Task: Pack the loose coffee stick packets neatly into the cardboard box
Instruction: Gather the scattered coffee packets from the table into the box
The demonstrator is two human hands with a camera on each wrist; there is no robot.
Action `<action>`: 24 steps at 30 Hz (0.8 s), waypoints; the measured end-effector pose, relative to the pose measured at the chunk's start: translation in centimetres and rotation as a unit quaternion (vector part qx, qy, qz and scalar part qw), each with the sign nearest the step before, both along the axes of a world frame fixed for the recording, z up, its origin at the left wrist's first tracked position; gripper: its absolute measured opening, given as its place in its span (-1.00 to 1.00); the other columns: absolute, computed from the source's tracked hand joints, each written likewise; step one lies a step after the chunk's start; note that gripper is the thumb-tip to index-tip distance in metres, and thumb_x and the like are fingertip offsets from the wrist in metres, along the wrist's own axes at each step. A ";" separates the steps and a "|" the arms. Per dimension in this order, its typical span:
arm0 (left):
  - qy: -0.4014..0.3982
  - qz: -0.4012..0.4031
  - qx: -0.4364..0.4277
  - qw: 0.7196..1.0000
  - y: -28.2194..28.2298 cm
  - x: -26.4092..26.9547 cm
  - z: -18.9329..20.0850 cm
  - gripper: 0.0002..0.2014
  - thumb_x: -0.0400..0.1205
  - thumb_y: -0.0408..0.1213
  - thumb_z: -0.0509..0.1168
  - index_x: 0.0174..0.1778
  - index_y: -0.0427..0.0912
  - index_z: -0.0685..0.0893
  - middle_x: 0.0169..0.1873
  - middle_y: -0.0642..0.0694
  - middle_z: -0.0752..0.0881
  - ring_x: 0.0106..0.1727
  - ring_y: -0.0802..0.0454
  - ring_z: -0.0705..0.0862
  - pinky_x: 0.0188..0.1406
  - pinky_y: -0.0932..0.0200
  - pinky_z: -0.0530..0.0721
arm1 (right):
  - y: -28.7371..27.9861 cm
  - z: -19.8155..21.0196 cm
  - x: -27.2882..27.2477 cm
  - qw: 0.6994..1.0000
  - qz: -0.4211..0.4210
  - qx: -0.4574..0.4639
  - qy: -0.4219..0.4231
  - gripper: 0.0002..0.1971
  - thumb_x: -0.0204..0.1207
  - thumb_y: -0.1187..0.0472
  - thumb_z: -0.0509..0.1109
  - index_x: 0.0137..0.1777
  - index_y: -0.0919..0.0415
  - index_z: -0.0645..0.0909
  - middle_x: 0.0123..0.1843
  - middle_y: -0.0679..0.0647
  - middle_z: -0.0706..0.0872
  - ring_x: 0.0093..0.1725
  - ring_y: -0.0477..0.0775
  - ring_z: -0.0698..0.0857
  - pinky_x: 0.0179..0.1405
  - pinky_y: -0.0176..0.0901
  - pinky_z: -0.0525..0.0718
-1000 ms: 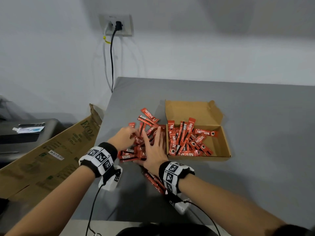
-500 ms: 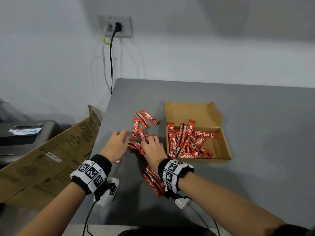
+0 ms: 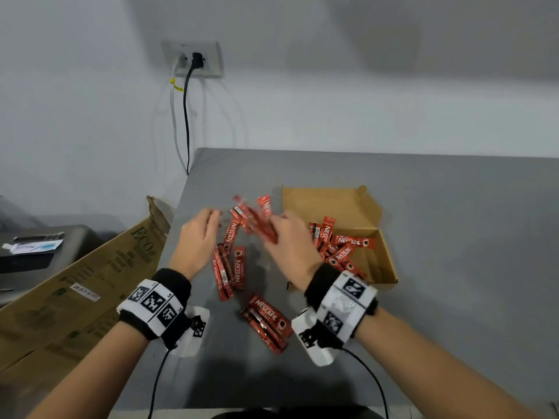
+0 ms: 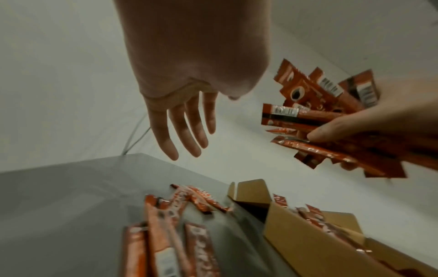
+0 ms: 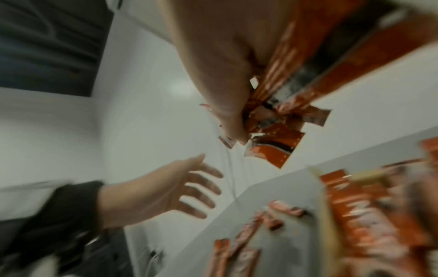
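My right hand (image 3: 287,237) grips a fanned bunch of red coffee stick packets (image 3: 257,219) lifted above the grey table (image 3: 453,237), just left of the open cardboard box (image 3: 357,207). The same bunch (image 4: 331,120) shows in the left wrist view, with a thumb across it. My left hand (image 3: 199,234) hovers beside it with straight fingers (image 4: 184,127) and holds nothing. Several packets (image 3: 341,249) lie jumbled in the box. Loose packets (image 3: 230,267) lie on the table between my wrists, with more (image 3: 267,323) nearer me.
A large flattened cardboard carton (image 3: 75,291) leans at the table's left edge. A wall socket (image 3: 193,60) with a black cable hangs above the table's far left corner. A dark unit (image 3: 36,246) stands at far left.
My right hand has gathered a bunch of packets off the table and lifted it toward the box. My left hand has let go of the pile and risen, fingers spread.
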State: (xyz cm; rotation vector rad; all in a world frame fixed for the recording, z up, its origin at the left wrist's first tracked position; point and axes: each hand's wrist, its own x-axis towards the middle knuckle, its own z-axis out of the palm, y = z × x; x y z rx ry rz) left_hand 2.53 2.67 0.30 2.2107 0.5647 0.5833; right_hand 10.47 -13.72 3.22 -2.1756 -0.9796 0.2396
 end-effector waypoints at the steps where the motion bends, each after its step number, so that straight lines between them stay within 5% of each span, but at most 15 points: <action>1: 0.016 -0.020 0.003 1.000 -0.4 0.4 0.0 -0.72 0.74 -0.20 0.03 0.09 -0.26 0.59 -0.12 -0.14 0.68 -0.16 0.00 0.64 -0.21 0.24 0.56 | -0.8 0.2 1.0 0.999 -0.029 0.021 0.016 -0.80 0.57 0.22 0.34 0.13 0.27 0.61 0.06 0.05 0.53 0.04 -0.07 0.52 0.18 -0.26 0.55; 3: 0.039 -0.065 -0.003 0.997 -1.8 1.4 0.0 -0.80 0.72 -0.21 0.10 0.14 -0.17 0.57 -0.06 -0.03 0.65 -0.12 0.11 0.62 -0.20 0.35 0.55 | -2.4 -0.2 3.0 0.997 -0.073 0.023 0.014 -0.78 0.56 0.23 0.35 0.17 0.27 0.61 0.10 0.09 0.55 0.06 -0.02 0.56 0.21 -0.10 0.63; 5: 0.039 -0.114 -0.001 0.993 -3.4 2.5 0.2 -0.81 0.70 -0.23 0.15 0.20 -0.11 0.54 -0.01 0.01 0.62 -0.07 0.12 0.62 -0.06 0.25 0.61 | -3.7 -1.5 3.9 0.997 -0.078 -0.006 -0.006 -0.81 0.55 0.24 0.36 0.13 0.26 0.60 0.10 0.10 0.53 0.05 0.03 0.57 0.16 0.02 0.66; 8: 0.062 -0.168 0.009 0.984 -6.2 4.0 0.7 -0.59 0.67 -0.24 0.18 0.45 -0.09 0.35 0.30 -0.04 0.50 0.23 0.17 0.51 0.33 0.17 0.46 | -5.0 -3.5 4.2 0.996 -0.063 -0.045 -0.042 -0.78 0.53 0.29 0.38 0.16 0.29 0.59 0.12 0.12 0.51 0.12 0.08 0.52 0.24 0.04 0.58; 10: 0.081 -0.191 -0.001 0.978 -7.8 4.9 0.9 -0.49 0.68 -0.20 0.17 0.55 -0.08 0.21 0.43 -0.08 0.38 0.36 0.13 0.42 0.39 0.13 0.37 | -5.6 -4.4 4.3 0.995 -0.068 -0.052 -0.049 -0.67 0.49 0.32 0.42 0.25 0.30 0.55 0.22 0.16 0.49 0.23 0.12 0.50 0.32 0.07 0.53; 16: 0.113 -0.191 -0.020 0.975 -9.2 6.4 0.4 -0.47 0.67 -0.09 0.16 0.55 -0.11 0.22 0.44 -0.12 0.38 0.38 0.08 0.42 0.22 0.33 0.36 | -6.9 -5.6 3.8 0.994 -0.062 -0.079 -0.045 -0.44 0.40 0.10 0.51 0.37 0.21 0.45 0.34 0.13 0.44 0.34 0.12 0.45 0.34 0.04 0.54; 24: 0.119 -0.218 0.021 0.968 -8.8 7.1 -1.0 -0.61 0.64 -0.27 0.25 0.40 -0.17 0.43 0.29 -0.08 0.48 0.31 0.08 0.48 0.25 0.31 0.46 | -8.2 -5.1 4.2 0.998 -0.030 -0.045 -0.021 -0.26 0.33 -0.02 0.55 0.48 0.03 0.30 0.42 0.00 0.40 0.39 -0.02 0.43 0.42 -0.05 0.46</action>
